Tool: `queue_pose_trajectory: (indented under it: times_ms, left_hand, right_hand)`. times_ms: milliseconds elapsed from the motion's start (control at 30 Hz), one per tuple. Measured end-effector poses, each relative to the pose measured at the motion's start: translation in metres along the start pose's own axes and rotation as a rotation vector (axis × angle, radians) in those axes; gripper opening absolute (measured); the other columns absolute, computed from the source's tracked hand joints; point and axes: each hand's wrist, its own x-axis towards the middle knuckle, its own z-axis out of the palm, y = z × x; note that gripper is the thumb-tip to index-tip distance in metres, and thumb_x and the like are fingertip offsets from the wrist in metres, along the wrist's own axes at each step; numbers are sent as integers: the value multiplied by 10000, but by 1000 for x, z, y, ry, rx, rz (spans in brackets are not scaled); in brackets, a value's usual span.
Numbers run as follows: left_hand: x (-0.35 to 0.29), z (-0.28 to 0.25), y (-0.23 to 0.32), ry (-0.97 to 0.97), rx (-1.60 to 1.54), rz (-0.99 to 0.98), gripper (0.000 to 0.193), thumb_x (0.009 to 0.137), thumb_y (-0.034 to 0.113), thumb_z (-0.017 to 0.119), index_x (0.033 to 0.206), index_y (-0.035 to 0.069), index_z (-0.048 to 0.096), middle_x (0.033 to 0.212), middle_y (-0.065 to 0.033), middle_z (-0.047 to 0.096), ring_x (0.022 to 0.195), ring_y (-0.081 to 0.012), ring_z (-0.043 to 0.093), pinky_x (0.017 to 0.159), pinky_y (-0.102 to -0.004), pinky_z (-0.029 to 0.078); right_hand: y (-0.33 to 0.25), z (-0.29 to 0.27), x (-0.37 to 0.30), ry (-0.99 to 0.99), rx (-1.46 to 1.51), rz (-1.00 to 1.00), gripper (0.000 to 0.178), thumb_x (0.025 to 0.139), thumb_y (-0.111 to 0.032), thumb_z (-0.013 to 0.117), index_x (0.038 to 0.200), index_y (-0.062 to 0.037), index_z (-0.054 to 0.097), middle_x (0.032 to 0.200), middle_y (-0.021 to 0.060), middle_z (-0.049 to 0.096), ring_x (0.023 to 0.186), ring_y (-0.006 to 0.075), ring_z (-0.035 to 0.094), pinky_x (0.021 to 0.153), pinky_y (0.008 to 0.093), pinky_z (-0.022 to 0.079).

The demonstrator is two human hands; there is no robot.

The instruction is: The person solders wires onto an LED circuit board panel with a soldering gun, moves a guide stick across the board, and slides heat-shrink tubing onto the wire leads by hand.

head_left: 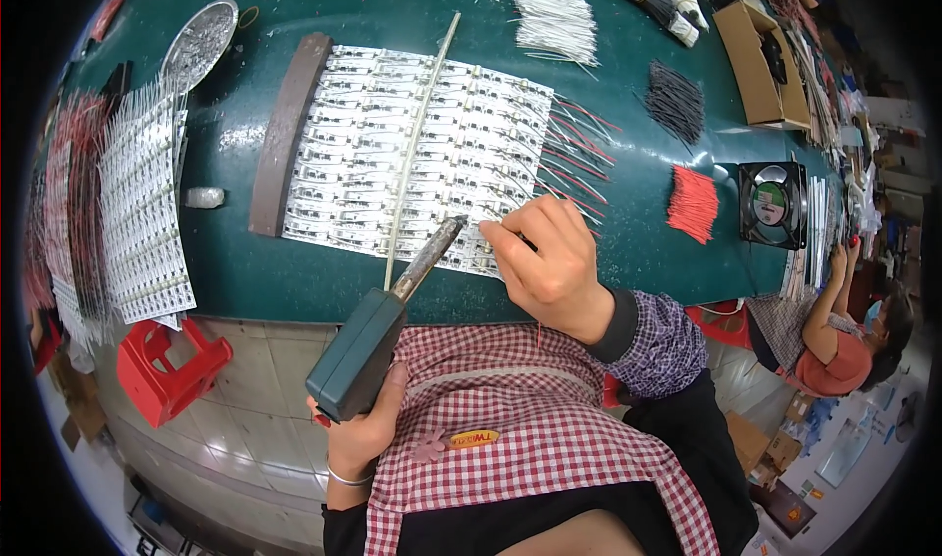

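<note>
My left hand (pixel 365 426) is wrapped round the grip of a dark green soldering gun (pixel 361 352). Its metal barrel slants up to the right, with the tip over the lower edge of a white circuit board panel (pixel 343 168). Close to that tip, my right hand (pixel 551 266) pinches its thumb and forefinger together over the panel's lower right. A thin red wire (pixel 538 336) shows below that hand and seems to run from its grip. Red and white wires (pixel 581 154) stick out from the panel's right side. A long pale strip (pixel 420 144) lies across the panel.
A brown bar (pixel 287 144) presses the panel's left edge. Further left are wired panels (pixel 147 212) and a metal dish (pixel 201 46). White (pixel 554 21), black (pixel 674 103) and red wire piles (pixel 693 203), a fan (pixel 772 203) and a cardboard box (pixel 760 60) are right. A co-worker (pixel 834 345) sits beyond.
</note>
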Motion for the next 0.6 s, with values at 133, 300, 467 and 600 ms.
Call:
queue_pose_trajectory:
  times_ms: [133,300,467,600]
  left_hand:
    - [-1,-1,-4,-6,25,27,208,776,48,760,957,-33,697,846,-86,709,698,-143,652,617,-273,517]
    - [-2,-2,-4,-8,-7,13,228,783,48,754,985,-38,690,868,-94,709,726,-143,658,640,-273,524]
    - [-3,-2,-5,-20,-33,-11,226,787,38,748,990,-39,688,877,-93,708,744,-141,661,652,-270,527]
    - [-3,-3,-8,-30,-25,-31,215,780,33,747,974,-37,689,860,-93,706,721,-145,661,638,-272,525]
  right_hand:
    - [-1,-1,2,-14,1,-1,277,658,42,717,923,-29,682,777,44,568,707,218,545,605,340,391]
    - [-1,-1,2,-20,11,-12,288,655,42,718,933,-21,676,786,47,566,710,222,543,613,343,397]
    - [-2,-2,2,-49,7,-13,232,665,-12,662,895,10,643,788,70,531,766,241,543,681,358,429]
    - [-2,-4,3,-47,7,-12,225,670,-10,661,893,8,640,789,68,529,765,240,540,681,361,428]
